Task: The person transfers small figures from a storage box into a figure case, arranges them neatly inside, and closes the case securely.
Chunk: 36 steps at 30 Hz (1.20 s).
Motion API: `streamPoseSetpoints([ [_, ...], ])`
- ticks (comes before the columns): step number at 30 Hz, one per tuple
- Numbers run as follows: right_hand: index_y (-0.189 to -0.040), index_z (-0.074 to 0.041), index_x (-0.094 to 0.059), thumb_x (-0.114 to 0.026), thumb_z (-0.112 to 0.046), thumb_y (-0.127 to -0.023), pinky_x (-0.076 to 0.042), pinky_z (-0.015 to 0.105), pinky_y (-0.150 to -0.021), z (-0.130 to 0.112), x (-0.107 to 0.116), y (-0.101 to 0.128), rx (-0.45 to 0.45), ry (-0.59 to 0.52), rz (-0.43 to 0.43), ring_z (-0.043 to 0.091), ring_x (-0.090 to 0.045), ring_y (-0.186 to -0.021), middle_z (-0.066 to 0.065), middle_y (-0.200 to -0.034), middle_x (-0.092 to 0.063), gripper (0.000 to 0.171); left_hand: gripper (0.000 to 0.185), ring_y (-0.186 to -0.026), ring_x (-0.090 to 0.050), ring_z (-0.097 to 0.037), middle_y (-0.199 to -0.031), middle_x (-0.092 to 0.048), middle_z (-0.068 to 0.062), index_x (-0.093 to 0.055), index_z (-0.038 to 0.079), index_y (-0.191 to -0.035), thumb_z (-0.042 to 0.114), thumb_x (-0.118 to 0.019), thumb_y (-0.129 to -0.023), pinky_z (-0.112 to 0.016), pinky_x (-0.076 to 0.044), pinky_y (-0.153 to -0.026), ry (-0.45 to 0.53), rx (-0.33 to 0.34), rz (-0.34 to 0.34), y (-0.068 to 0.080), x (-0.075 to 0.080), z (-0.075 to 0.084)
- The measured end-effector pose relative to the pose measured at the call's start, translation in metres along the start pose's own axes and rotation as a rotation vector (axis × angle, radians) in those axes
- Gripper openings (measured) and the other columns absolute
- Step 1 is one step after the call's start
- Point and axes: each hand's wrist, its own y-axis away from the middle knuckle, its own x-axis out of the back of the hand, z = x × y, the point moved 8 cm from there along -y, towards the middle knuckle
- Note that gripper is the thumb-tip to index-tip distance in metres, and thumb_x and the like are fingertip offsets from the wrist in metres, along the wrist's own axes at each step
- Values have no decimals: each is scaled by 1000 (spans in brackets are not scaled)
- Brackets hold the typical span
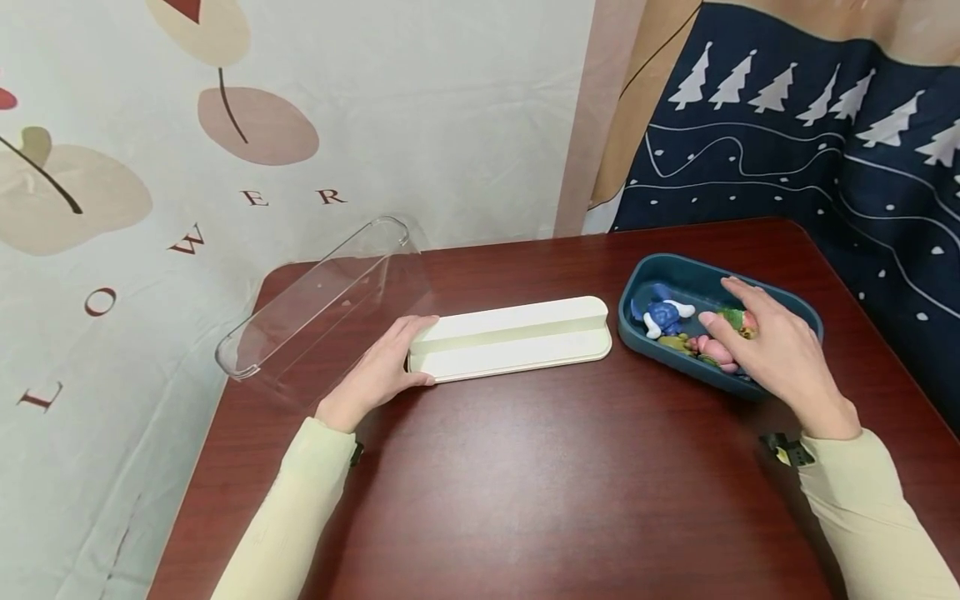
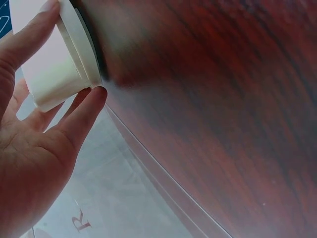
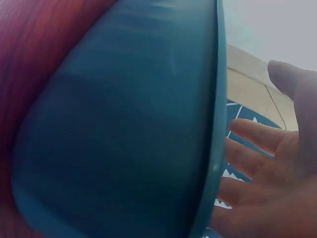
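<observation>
My left hand (image 1: pixel 382 364) grips the left end of a long cream stepped display base (image 1: pixel 517 337), thumb at the near edge and fingers at the far side. In the left wrist view the cream base (image 2: pixel 54 74) sits between thumb and fingers. My right hand (image 1: pixel 780 350) hovers over a dark blue plastic bin (image 1: pixel 637 333), fingers spread and holding nothing. Inside the bin lie small toy figures: a blue and white one (image 1: pixel 663 315), a pink one (image 1: pixel 716 352) and a green and red one (image 1: pixel 738 320), partly behind the fingers. The bin's side (image 3: pixel 119 124) fills much of the right wrist view.
A clear plastic cover (image 1: pixel 322 308) stands at the left back of the reddish-brown wooden table (image 1: pixel 540 467), close to the hanging pale cloth (image 1: pixel 450 125). A dark blue cloth with white trees (image 1: pixel 787 142) hangs behind the table's right side.
</observation>
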Motion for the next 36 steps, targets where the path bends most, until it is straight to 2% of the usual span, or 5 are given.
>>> streamPoseSetpoints([
  [8,-160,-7,-36,-69,-53,-96,-34,80,-99,12,0,2,-15,15,-27,55,-38,-134,33,-155,-39,85,93,-136,-48,-31,-148,-47,-16,-43,9,-154,12,-94,-76,-49,-41,-112,-1,11,-5,0,0,-1],
  [19,-158,-4,-39,-68,-51,-97,-35,81,-97,21,-4,5,-9,26,-74,55,-38,-131,35,-151,-41,82,93,-137,-47,-31,-149,-47,-15,-43,8,-154,12,-94,-77,-49,-41,-113,-1,14,-7,1,-1,-2],
  [26,-154,-5,-46,-72,-49,-96,-48,73,-90,6,-17,3,72,10,-94,49,-59,-112,32,-146,-50,77,93,-137,-47,-32,-150,-46,-15,-42,9,-155,12,-94,-77,-52,-42,-111,-4,20,-6,1,-1,-2],
  [29,-154,-6,-46,-71,-49,-96,-50,69,-87,1,-21,-1,73,17,-101,45,-62,-103,31,-143,-52,76,93,-137,-47,-32,-149,-46,-15,-43,9,-155,12,-93,-77,-52,-42,-111,-4,25,-5,1,0,-1],
  [36,-157,-8,-43,-62,-57,-99,-35,77,-102,-6,-28,-15,38,0,-137,51,-45,-131,29,-153,-45,78,93,-136,-48,-34,-148,-47,-17,-43,7,-153,10,-94,-75,-52,-42,-111,-12,0,10,2,0,0],
])
